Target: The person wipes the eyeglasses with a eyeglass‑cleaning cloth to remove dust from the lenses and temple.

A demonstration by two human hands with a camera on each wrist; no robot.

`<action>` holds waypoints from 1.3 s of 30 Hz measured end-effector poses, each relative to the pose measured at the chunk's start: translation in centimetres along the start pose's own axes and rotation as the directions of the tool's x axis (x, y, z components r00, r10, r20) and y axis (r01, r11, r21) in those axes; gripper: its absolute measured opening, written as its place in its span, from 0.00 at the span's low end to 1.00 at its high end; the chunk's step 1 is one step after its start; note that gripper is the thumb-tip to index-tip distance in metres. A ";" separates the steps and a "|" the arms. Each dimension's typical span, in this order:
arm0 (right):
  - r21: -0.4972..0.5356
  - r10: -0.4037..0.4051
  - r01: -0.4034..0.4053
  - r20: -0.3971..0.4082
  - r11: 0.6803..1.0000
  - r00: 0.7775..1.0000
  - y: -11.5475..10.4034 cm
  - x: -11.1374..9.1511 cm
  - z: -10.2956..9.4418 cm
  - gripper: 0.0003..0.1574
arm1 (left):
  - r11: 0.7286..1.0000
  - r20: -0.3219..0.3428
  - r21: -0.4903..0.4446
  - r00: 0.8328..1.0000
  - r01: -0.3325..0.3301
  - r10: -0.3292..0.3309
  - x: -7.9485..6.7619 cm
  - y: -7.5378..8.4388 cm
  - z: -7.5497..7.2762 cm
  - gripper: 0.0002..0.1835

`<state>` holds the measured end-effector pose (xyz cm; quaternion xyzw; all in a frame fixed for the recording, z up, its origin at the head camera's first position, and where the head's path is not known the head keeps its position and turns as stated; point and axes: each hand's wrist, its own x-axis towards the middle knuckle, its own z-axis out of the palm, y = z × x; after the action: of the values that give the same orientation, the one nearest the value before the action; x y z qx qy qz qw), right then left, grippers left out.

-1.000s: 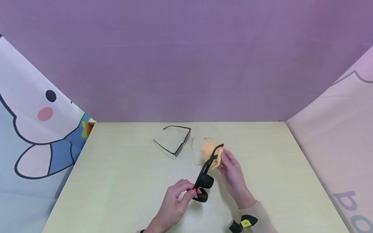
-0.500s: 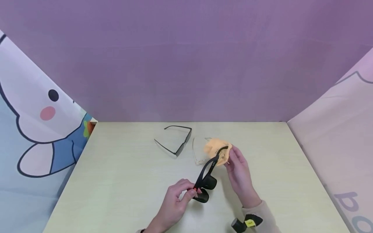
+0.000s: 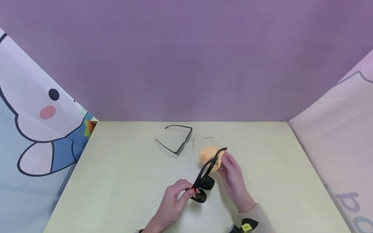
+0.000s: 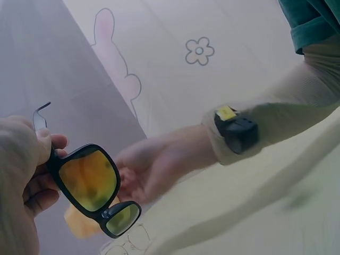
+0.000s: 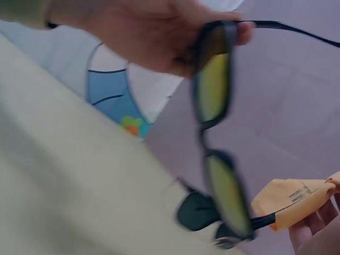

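Cloth [image 3: 207, 153] (orange) against black sunglasses [image 3: 207, 183]

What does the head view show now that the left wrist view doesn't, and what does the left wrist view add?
Only the head view shows the black glasses lying open on the table and the pink-cheeked cartoon on the left.

Only the left wrist view shows the flower drawn on the backdrop and the teal sleeve.

Both show the left hand holding the sunglasses, the right hand with the orange cloth, and the wire glasses.
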<state>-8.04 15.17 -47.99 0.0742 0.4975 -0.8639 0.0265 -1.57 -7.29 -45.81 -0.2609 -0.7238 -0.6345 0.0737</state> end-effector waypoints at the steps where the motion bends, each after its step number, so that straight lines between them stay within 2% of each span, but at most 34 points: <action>1: 0.028 -0.033 0.032 0.016 0.999 0.999 -0.4 0.1 0.0 0.13 | 1.000 0.000 0.003 1.000 -0.008 0.008 0.0 0.0 0.0 0.09; 3: 0.073 -0.070 0.067 0.034 0.995 0.997 -0.9 0.1 0.0 0.14 | 1.000 0.000 0.003 1.000 -0.023 0.023 0.0 0.0 0.1 0.09; 5: 0.074 -0.069 0.066 0.035 0.995 0.997 -0.9 0.0 -0.2 0.15 | 1.000 0.000 -0.001 1.000 -0.014 0.014 0.0 0.0 0.2 0.09; 11: -0.074 0.070 -0.071 -0.018 0.995 0.997 1.3 -1.1 -1.0 0.10 | 1.000 -0.011 -0.006 1.000 -0.026 0.026 -0.2 -0.2 0.0 0.11; 16: -0.123 0.116 -0.120 -0.042 0.985 0.992 2.2 -1.6 -1.5 0.11 | 1.000 -0.015 0.001 0.999 -0.029 0.029 -0.2 -0.2 -0.7 0.13; 22: -0.161 0.148 -0.159 -0.078 0.974 0.986 1.9 -1.5 -2.3 0.13 | 0.997 -0.020 0.069 1.000 -0.022 0.023 -0.5 -0.3 -2.7 0.14; 27: -0.173 0.134 -0.150 -0.102 0.973 0.986 1.4 -1.6 -3.2 0.12 | 0.986 -0.076 0.169 0.997 -0.008 0.021 -0.6 -0.6 -5.5 0.15; 30: -0.171 0.124 -0.140 -0.100 0.975 0.987 1.2 -1.7 -3.6 0.13 | 0.967 -0.115 0.253 0.991 -0.030 0.061 -0.6 -1.0 -7.1 0.16; 33: -0.171 0.123 -0.139 -0.101 0.975 0.987 1.2 -1.8 -3.7 0.14 | 0.936 -0.146 0.349 0.983 -0.051 0.108 -0.6 -1.3 -8.6 0.18; 36: -0.160 0.128 -0.144 -0.105 0.977 0.986 1.2 -1.9 -3.8 0.12 | 0.890 -0.151 0.451 0.977 -0.068 0.151 -0.6 -1.7 -10.2 0.17; 39: -0.151 0.127 -0.142 -0.102 0.978 0.987 1.2 -2.0 -3.8 0.10 | 0.832 -0.130 0.550 0.975 -0.080 0.180 -0.4 -2.0 -11.8 0.12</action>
<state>-5.58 17.82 -50.57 0.1449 0.5590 -0.8136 0.0678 -4.81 -18.84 -45.63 -0.2212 -0.8442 -0.4186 0.2513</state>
